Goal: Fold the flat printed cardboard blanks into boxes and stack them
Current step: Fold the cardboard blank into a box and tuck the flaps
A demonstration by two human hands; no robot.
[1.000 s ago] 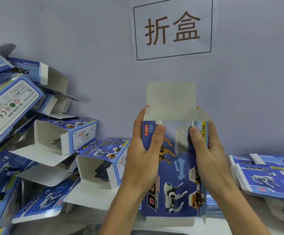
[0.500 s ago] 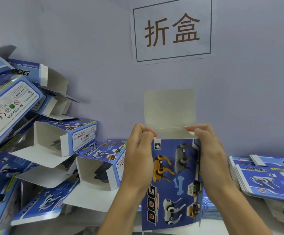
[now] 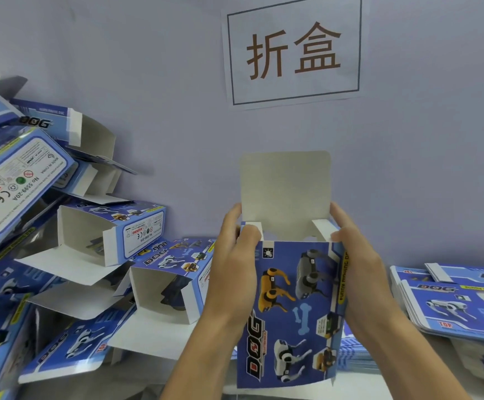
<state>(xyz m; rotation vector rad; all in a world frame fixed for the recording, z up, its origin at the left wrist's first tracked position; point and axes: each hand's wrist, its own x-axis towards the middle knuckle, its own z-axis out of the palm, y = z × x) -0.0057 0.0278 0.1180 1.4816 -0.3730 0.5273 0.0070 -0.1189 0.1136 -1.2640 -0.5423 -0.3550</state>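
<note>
I hold a blue printed toy-dog box (image 3: 292,307) upright in front of me, opened out into a tube. Its grey top lid flap (image 3: 285,192) stands straight up. My left hand (image 3: 235,272) grips the left side, thumb on the small left dust flap (image 3: 253,228). My right hand (image 3: 359,269) grips the right side, thumb by the right dust flap (image 3: 323,228). A heap of folded boxes (image 3: 111,235) with open ends lies at the left. A stack of flat blanks (image 3: 454,301) lies at the right.
A lilac wall stands close behind, with a paper sign (image 3: 292,50) taped on it. The white table surface (image 3: 154,382) shows under the boxes. More flat blanks (image 3: 353,356) lie behind the held box, low on the right.
The box has been spread open at the top. My thumbs moved from its front face up to the top edge, and the two small side flaps now show, bent inward.
</note>
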